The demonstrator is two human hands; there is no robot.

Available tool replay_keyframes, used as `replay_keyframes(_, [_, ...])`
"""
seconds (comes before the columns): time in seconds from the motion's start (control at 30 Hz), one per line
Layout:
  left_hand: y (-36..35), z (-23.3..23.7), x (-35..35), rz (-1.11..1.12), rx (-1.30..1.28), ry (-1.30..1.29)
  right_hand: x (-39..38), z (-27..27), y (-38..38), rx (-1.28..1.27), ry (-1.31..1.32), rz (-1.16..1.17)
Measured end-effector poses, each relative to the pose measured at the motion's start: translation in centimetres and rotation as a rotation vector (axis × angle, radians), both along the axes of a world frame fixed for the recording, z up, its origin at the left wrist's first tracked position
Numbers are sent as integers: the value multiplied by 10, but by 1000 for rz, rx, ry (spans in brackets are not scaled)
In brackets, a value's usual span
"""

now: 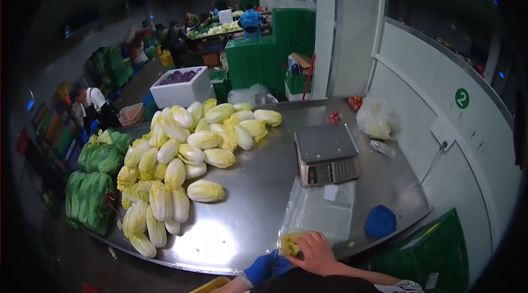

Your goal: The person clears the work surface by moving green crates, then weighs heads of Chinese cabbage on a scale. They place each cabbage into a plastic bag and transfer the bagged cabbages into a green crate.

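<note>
At the front edge of the steel table, my right hand (316, 254), bare, has its fingers closed on the leafy end of a yellow napa cabbage (289, 244). My left hand (266, 268), in a blue glove, is low beside that cabbage, against clear plastic; its fingertips are mostly hidden. A stack of clear plastic bags (324, 213) lies flat just beyond my hands. Farther back stands a digital scale (326, 150) with bits of leaf on its plate. Many napa cabbages (175, 173) are heaped on the left of the table.
Green net sacks (91, 200) sit at the left edge. A blue crumpled bundle (380, 221) lies at right, above a green crate (434, 254). Behind are a white foam box (181, 88) of purple produce and a filled plastic bag (375, 117). Other people work farther off.
</note>
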State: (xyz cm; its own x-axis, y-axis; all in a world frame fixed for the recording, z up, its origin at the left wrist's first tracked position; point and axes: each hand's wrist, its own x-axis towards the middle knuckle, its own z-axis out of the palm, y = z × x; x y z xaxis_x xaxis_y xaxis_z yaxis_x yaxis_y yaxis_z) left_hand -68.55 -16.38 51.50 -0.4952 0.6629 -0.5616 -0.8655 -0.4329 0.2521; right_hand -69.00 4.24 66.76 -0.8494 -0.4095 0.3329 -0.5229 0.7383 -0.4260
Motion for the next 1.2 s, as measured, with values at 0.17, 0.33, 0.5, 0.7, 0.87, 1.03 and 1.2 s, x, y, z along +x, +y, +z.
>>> replay_keyframes(0.17, [8,61,-6,-32,-130,34,-4,-43,-9,374,-338,56])
replay_keyframes(0.33, [-13,2,-26,108,50,-95,12,100,66,-215,412,-118])
replay_keyframes(0.5, [-8,-4,-12,96,-39,46,-6,56,114,98,569,-266])
replay_keyframes(0.7, [15,35,3,167,-174,55,-42,-28,60,301,-390,-105])
replay_keyframes(0.87, [6,9,-12,346,-101,115,-63,-87,75,332,-443,-107])
replay_keyframes(1.03, [20,30,36,314,-150,206,5,-69,88,112,-281,-204])
replay_keyframes(1.2, [9,-126,117,39,-201,101,98,-173,108,199,-398,-140])
